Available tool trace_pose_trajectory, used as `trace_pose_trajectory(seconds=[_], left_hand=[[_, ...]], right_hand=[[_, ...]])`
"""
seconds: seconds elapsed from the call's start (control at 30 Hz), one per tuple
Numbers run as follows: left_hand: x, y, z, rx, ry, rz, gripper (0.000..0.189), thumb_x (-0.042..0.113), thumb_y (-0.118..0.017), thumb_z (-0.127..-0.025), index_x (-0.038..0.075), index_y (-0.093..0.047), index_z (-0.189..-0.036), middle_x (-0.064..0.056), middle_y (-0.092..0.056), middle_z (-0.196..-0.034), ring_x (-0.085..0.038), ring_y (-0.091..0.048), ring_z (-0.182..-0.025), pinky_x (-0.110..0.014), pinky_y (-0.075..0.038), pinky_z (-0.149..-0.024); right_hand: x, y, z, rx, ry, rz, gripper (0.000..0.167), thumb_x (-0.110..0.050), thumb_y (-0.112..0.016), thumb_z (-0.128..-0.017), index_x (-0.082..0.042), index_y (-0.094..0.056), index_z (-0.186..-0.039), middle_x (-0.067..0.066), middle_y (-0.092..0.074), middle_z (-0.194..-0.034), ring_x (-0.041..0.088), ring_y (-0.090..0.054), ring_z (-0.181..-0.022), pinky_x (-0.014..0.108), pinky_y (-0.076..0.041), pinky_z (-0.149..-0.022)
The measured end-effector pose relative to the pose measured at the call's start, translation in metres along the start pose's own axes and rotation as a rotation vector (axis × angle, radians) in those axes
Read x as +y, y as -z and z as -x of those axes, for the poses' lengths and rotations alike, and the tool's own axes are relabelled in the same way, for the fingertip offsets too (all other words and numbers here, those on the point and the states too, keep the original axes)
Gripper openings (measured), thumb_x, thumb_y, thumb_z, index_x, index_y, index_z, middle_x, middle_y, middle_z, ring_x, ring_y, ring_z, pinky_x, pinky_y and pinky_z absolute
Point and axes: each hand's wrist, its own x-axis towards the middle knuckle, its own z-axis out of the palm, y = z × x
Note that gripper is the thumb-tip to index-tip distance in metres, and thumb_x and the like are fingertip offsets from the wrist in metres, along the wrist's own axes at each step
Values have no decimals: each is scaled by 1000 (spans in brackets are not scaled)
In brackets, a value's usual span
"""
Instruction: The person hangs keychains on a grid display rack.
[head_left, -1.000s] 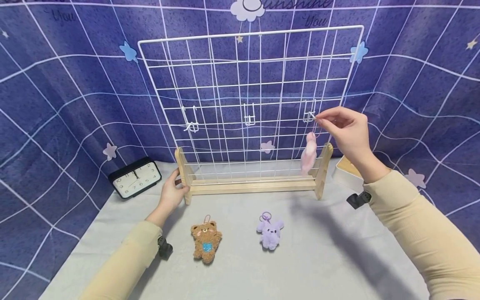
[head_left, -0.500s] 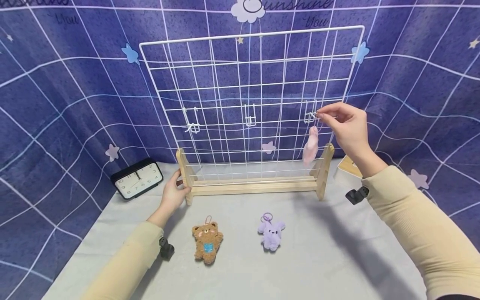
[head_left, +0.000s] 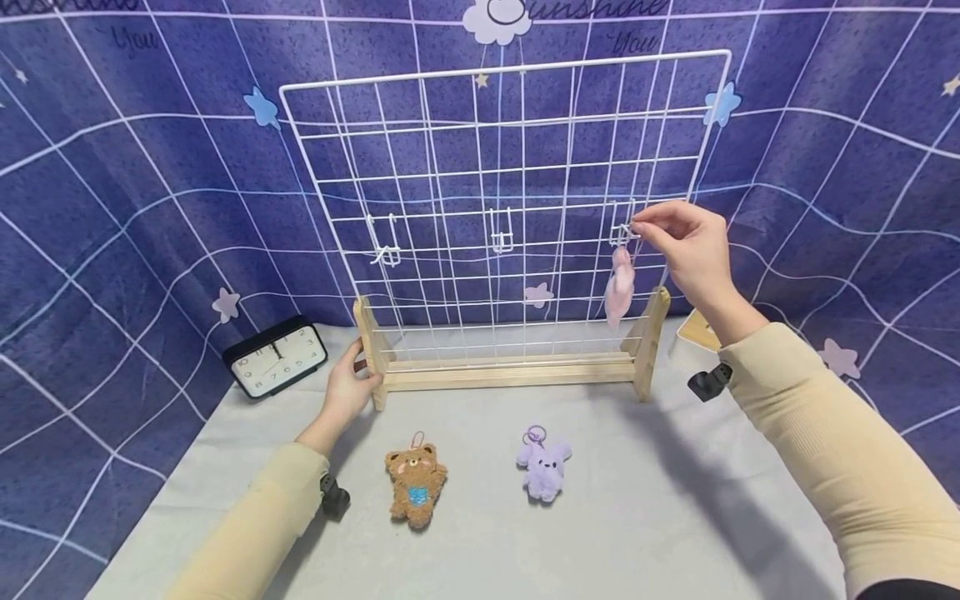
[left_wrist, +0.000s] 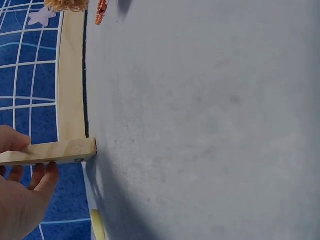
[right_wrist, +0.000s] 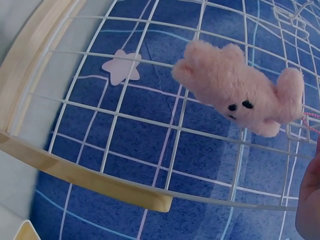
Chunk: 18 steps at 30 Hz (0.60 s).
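My right hand [head_left: 690, 250] pinches the cord of a pink plush charm [right_wrist: 230, 85], its fingertips right at the white wire hook [head_left: 622, 235] on the right of the grid rack [head_left: 521, 175]. Below the fingertips hangs the charm, in front of the wires; its pink beaded cord [right_wrist: 311, 116] runs to the hand in the right wrist view. My left hand [head_left: 349, 385] grips the rack's left wooden foot [left_wrist: 65, 150], thumb on one side and fingers on the other. On the table lie a brown bear charm [head_left: 417, 487] and a purple plush charm [head_left: 543, 471].
Two more wire hooks, a left one [head_left: 386, 252] and a middle one [head_left: 502, 242], are on the grid. A black-framed clock [head_left: 276, 358] stands left of the rack. Behind its right foot [head_left: 649, 346] is a white box with a wooden top [head_left: 699, 332].
My right hand has risen slightly, and the pink plush charm has come up with it, closer under the right hook. My left hand keeps its grip on the foot.
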Motion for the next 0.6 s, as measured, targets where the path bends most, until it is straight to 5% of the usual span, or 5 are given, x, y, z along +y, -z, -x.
trace_pose_trajectory(seconds=[0.4,0.6], left_hand=[[1,1,-1,-5,-2,-11,82,-11,-63,-86,3,-29,-160,-22,-35,-159,-47,-47,-135,-53,-47,-109],[-2,1,-2,-6,6,-30,83,-9,-62,-86,4,-28,-160,-22,-34,-160,-47,-46,-135,-53,-46,-110]], right_hand=[[-6,-5,-4,3,-16,106,13,8,-74,-88,14,-72,-99,-11,-74,-84,2,-68,-79,14,-52,-71],[-28,-13,2,-2,-9,133,12,8,-71,-89,15,-72,-99,5,-77,-88,1,-69,-81,12,-51,-73]])
